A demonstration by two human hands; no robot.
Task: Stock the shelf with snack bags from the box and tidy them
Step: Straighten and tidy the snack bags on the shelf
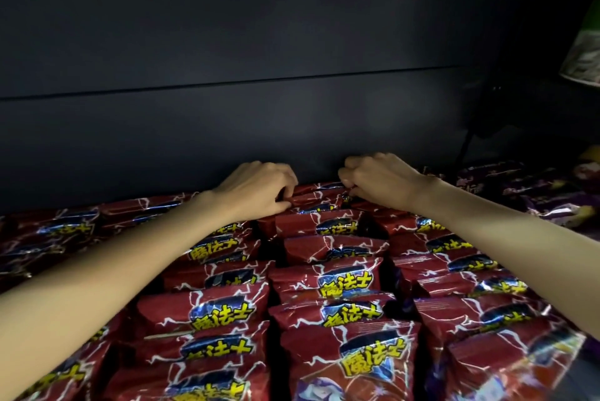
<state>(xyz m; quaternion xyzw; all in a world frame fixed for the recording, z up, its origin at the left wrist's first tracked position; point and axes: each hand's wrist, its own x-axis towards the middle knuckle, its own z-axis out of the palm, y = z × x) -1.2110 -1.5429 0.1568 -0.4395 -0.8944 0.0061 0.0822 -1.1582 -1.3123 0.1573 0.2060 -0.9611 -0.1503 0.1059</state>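
Several rows of red snack bags with yellow lettering fill the shelf from the front to the dark back wall. Both my arms reach over them to the rearmost bag of the middle row. My left hand pinches that bag's left top edge with curled fingers. My right hand grips its right top edge, fingers curled inward. The bag lies tilted against the back wall, and its lower part is hidden by the bags in front.
The shelf's dark back panel rises right behind my hands. Purple snack bags lie at the right beside the red ones. A green and white bag hangs at the upper right edge.
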